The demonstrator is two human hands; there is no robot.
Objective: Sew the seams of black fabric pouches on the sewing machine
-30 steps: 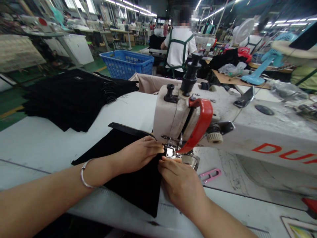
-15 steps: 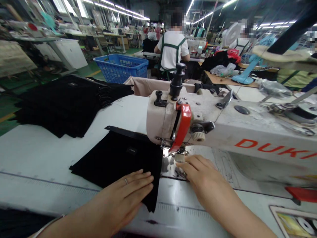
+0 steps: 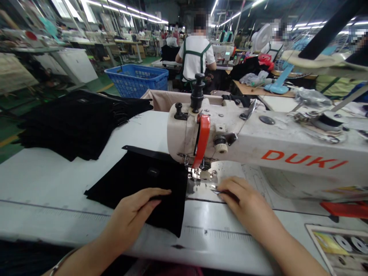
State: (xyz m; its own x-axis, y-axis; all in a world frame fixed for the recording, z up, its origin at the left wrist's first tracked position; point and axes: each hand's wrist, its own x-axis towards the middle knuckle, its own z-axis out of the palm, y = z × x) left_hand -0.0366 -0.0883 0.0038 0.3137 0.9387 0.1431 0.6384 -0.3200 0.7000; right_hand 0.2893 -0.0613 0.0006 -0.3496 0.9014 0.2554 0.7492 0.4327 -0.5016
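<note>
A black fabric piece (image 3: 135, 176) with a small label lies flat on the white sewing table, its right edge beside the needle area. My left hand (image 3: 138, 211) pinches a fold of this fabric between thumb and fingers. Right of the presser foot (image 3: 204, 175), my right hand (image 3: 240, 195) is closed on a small pointed metal tool (image 3: 216, 190), whose tips show past the fingers; the rest is hidden. The sewing machine (image 3: 230, 134) with its red lever (image 3: 202, 140) stands just beyond both hands.
A stack of black fabric pieces (image 3: 69, 122) lies at the table's left. Behind the table are a blue basket (image 3: 136, 78) and a beige cloth-lined bin (image 3: 163, 100). A person in a white shirt (image 3: 196, 57) sits farther back. A bobbin tray (image 3: 339, 249) is at the lower right.
My left hand has gone from lying flat on the fabric to pinching it. My right hand has drawn back from the presser foot, and pointed metal tips now show at its fingers.
</note>
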